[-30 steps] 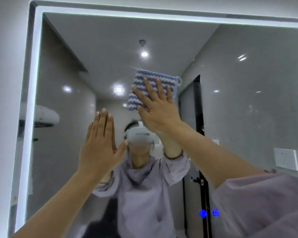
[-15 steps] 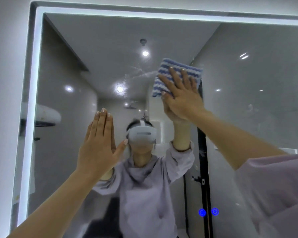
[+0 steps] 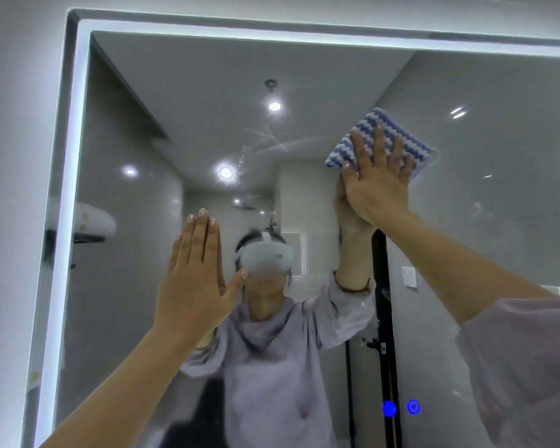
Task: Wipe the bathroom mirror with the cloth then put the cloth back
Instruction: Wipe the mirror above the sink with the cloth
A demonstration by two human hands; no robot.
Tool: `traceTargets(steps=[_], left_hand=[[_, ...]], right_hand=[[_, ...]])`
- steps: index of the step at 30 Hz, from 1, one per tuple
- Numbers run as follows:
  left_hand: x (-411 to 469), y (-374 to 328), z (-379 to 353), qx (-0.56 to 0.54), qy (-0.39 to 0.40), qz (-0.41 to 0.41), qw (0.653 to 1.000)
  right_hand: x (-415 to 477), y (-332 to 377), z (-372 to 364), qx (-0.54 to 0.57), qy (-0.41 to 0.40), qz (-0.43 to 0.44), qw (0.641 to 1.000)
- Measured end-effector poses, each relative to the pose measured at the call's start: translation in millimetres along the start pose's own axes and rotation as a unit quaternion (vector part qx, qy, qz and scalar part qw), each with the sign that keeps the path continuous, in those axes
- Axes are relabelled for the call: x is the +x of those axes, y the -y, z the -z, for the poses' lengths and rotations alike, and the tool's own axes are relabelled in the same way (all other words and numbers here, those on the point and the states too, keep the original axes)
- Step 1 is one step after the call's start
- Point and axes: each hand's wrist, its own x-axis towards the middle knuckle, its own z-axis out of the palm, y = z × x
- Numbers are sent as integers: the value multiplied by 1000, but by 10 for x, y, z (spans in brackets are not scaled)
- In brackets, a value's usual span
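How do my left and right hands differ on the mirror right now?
The left hand lies bare on the mirror; the right hand presses the striped cloth against it. The left hand sits lower, fingers together; the right hand is higher, fingers spread. Both are flat with straight fingers.

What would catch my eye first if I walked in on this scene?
The blue-and-white striped cloth stands out, pressed flat against the mirror by the right hand, upper right. Lower left, the left hand lies flat on the glass, and a lit strip glows along the mirror's edge.
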Motion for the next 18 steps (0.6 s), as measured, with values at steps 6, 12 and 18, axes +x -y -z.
traceTargets(steps=[6, 12, 18], left_hand=[[-9, 0, -16, -3, -14, -4, 1000], [7, -6, -12, 16, -12, -5, 1000], [7, 18, 6, 21, -7, -13, 1000]], right_hand=[[-46, 846, -42, -12, 28, 150, 988], [-133, 1471, -225, -62, 46, 286, 955], [-57, 1333, -195, -67, 21, 317, 946]])
